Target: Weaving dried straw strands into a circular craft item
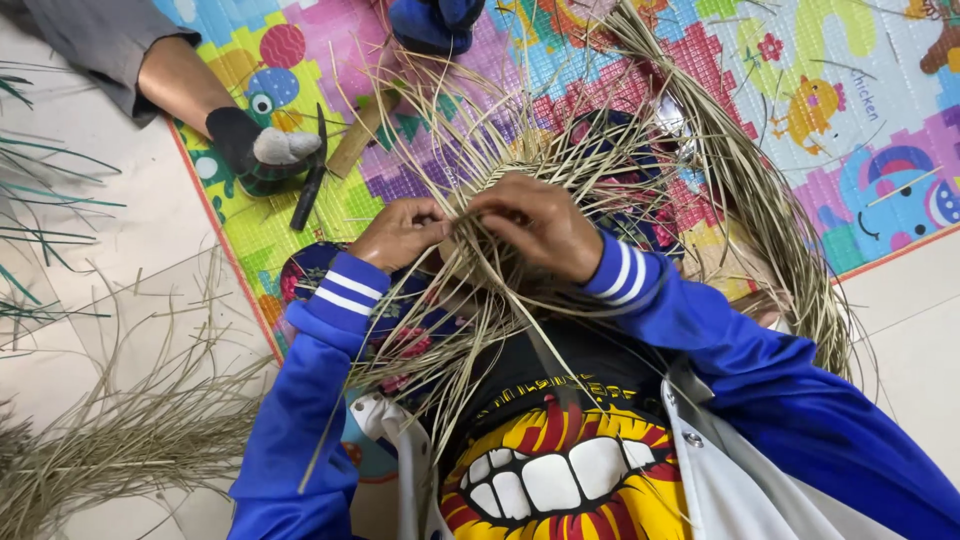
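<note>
My left hand and my right hand meet over my lap, both pinching thin dried grass strips of a half-woven piece. Loose strip ends fan out in every direction and hang down over my black printed shirt and flowered trousers. Blue sleeves with white stripes cover both wrists. The woven centre is mostly hidden beneath my fingers.
A colourful puzzle-pattern play mat lies under me. A dark knife and a wooden stick rest on it by another person's socked foot. A pile of dried strips lies on the pale floor at left.
</note>
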